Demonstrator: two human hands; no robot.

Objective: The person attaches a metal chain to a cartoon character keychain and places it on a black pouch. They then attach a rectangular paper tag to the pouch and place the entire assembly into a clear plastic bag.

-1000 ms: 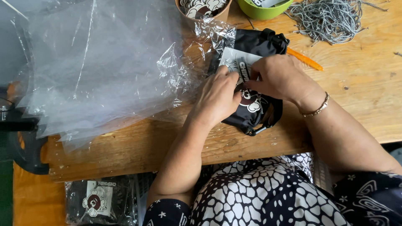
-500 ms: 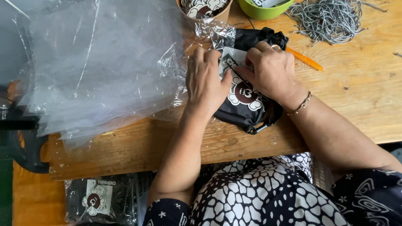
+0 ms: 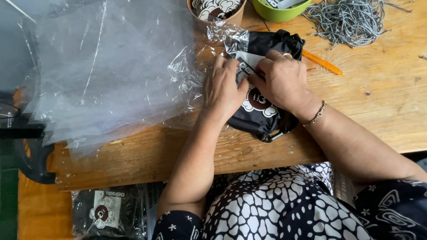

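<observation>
Item in hand: black cloth pouch (image 3: 260, 116) with a white-and-dark-red round print, lying flat on the wooden table (image 3: 382, 106) near its front edge.

Long axis of pouch: runs away from the person and slightly right, from the looped cord end nearest the body to the bunched top at the far side.

Card: white printed card (image 3: 247, 63) lies on the far half of the pouch, directly under both sets of fingertips.

Left hand (image 3: 223, 87): grip laid flat, fingers extended and pressed down on the card's left edge and the pouch beneath.

Right hand (image 3: 279, 82): grip curled, fingertips pinched together on the card; whether the thumb is under it cannot be told.

Nearer hand: both rest on the pouch; the right covers more of its far end.

Clear wrapper (image 3: 224, 36): crinkled film just beyond the left fingertips, touching the pouch's far-left corner.

Beside the left grip: stack of clear plastic bags (image 3: 111, 66), well to the left.

Beyond the right grip: orange stick (image 3: 322, 62) just past the knuckles; grey cords (image 3: 351, 20) farther off.
</observation>
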